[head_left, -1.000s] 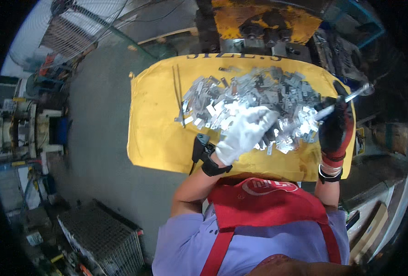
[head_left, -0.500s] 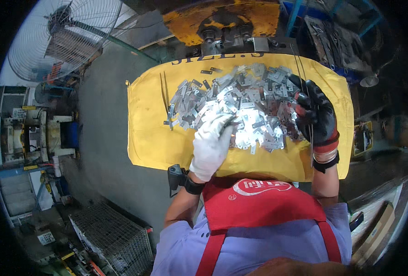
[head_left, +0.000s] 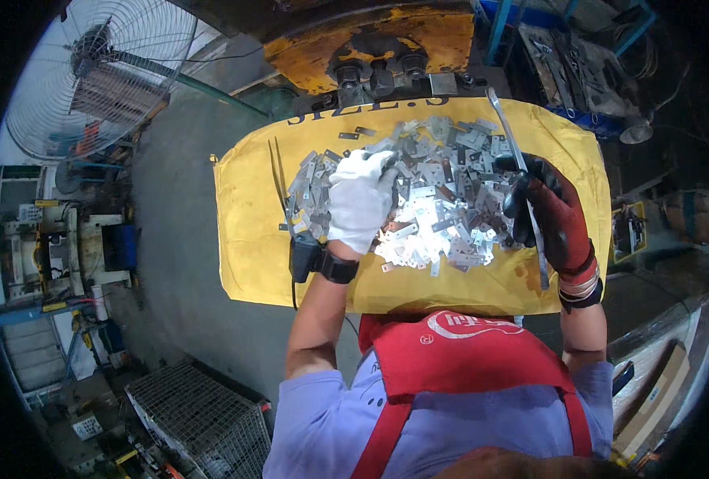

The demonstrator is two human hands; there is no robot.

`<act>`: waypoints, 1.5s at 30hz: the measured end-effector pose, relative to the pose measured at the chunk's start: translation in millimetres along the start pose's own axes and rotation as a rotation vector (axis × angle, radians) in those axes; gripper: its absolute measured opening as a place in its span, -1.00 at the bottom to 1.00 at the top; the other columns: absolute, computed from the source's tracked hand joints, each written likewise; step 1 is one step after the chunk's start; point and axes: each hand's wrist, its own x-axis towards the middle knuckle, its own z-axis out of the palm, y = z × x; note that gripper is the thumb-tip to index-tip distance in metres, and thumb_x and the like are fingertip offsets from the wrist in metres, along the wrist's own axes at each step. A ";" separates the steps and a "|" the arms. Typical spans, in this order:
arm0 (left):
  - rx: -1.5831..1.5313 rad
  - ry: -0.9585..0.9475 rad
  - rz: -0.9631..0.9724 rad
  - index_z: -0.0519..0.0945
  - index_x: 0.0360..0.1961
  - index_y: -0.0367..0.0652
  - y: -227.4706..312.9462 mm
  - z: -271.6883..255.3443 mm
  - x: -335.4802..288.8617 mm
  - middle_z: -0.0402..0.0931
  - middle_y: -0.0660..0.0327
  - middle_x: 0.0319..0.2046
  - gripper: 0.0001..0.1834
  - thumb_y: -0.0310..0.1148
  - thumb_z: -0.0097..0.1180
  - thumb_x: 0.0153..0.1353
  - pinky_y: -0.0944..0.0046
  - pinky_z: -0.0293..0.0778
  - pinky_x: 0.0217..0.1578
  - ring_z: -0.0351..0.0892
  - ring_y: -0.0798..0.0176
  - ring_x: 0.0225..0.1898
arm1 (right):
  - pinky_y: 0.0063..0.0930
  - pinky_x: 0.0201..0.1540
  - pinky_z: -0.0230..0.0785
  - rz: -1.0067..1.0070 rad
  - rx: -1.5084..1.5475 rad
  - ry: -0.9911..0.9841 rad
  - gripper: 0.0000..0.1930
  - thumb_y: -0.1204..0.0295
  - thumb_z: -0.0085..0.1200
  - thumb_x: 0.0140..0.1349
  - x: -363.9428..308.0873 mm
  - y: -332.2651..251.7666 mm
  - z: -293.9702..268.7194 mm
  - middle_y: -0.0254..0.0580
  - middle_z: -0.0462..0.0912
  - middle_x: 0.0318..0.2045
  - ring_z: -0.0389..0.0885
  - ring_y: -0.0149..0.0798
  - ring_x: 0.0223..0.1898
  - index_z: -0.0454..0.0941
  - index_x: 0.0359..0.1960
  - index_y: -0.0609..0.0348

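Note:
A heap of small flat metal plates with holes (head_left: pixel 442 172) is spread over a yellow sheet (head_left: pixel 251 267). My left hand (head_left: pixel 360 195), in a white glove, lies over the heap's left part with its fingers curled down among the plates; what is under the fingertips is hidden. At the heap's right edge, my right hand (head_left: pixel 558 211), in a black and red glove, grips long metal tweezers (head_left: pixel 515 148), their upper end slanting away from me to the left. A second pair of tweezers (head_left: pixel 278 176) rests at the heap's left side.
Yellow worn machinery with bolts (head_left: pixel 370 52) stands just beyond the sheet. At the far right, a blue bin (head_left: pixel 602 124) is near several metal tools. A large fan (head_left: pixel 91 72) is at the far left, and a wire cage (head_left: pixel 199 415) at the lower left.
My left hand has moved away from me and slightly left, onto the heap's left part. The tweezers in my right hand have turned, and their prongs no longer show apart.

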 end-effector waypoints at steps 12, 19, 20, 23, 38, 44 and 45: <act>-0.144 0.037 -0.156 0.60 -0.36 -0.18 -19.6 -8.9 28.3 0.52 0.06 -0.38 -0.86 -0.42 0.13 0.01 0.14 0.40 -0.28 0.51 -0.02 -0.32 | -0.86 -0.46 0.27 -0.121 0.438 -0.172 -0.47 0.17 -0.10 0.25 61.2 27.5 -3.4 -0.26 0.53 -0.34 0.49 -0.55 -0.41 0.25 0.12 0.36; -0.097 -0.040 -0.050 0.56 -0.28 -0.12 -25.7 -1.7 36.8 0.47 0.09 -0.37 -0.80 -0.35 0.11 0.04 0.11 0.39 -0.34 0.48 0.02 -0.34 | -0.78 -0.63 0.23 -0.063 0.363 -0.096 -0.45 0.20 -0.19 0.28 43.9 14.5 -5.3 -0.22 0.52 -0.44 0.45 -0.53 -0.59 0.18 0.13 0.45; -0.157 -0.034 -0.118 0.57 -0.29 -0.16 -22.6 -4.6 34.4 0.50 0.07 -0.37 -0.81 -0.41 0.11 0.02 0.13 0.41 -0.30 0.50 0.00 -0.32 | -0.77 -0.64 0.23 -0.114 0.371 -0.144 -0.49 0.22 -0.24 0.30 43.8 15.0 -8.0 -0.20 0.52 -0.46 0.44 -0.53 -0.62 0.20 0.13 0.43; -0.131 -0.076 -0.198 0.58 -0.31 -0.18 -28.7 -5.9 28.9 0.53 0.04 -0.38 -0.83 -0.51 0.10 0.01 0.18 0.43 -0.26 0.53 -0.02 -0.30 | -0.78 -0.65 0.25 -0.053 0.384 -0.186 -0.55 0.28 -0.28 0.32 47.0 15.1 -8.4 -0.21 0.53 -0.48 0.44 -0.53 -0.64 0.22 0.12 0.39; 0.105 -0.143 -0.003 0.55 -0.48 -0.13 -17.3 10.3 53.2 0.46 0.07 -0.46 -0.89 -0.35 0.13 -0.03 0.08 0.39 -0.35 0.48 -0.02 -0.36 | -0.81 -0.64 0.12 -0.181 0.333 -0.183 -0.60 0.23 -0.23 0.33 46.7 17.7 -8.1 -0.41 0.51 -0.50 0.34 -0.65 -0.64 0.37 0.04 0.27; 0.129 -0.045 -0.004 0.53 -0.47 -0.14 -21.9 13.8 47.0 0.49 0.06 -0.47 -0.90 -0.35 0.08 0.03 0.09 0.40 -0.38 0.49 -0.05 -0.41 | -0.81 -0.62 0.15 -0.120 0.332 -0.184 -0.63 0.25 -0.23 0.33 44.3 11.7 -3.6 -0.40 0.52 -0.51 0.38 -0.62 -0.63 0.40 0.02 0.25; 0.120 -0.040 0.004 0.53 -0.47 -0.14 -19.1 12.3 47.1 0.49 0.06 -0.47 -0.90 -0.35 0.08 0.03 0.09 0.40 -0.38 0.49 -0.05 -0.41 | -0.81 -0.62 0.15 -0.074 0.312 -0.172 -0.63 0.24 -0.23 0.33 44.3 9.4 -3.2 -0.40 0.52 -0.52 0.39 -0.62 -0.63 0.40 0.01 0.24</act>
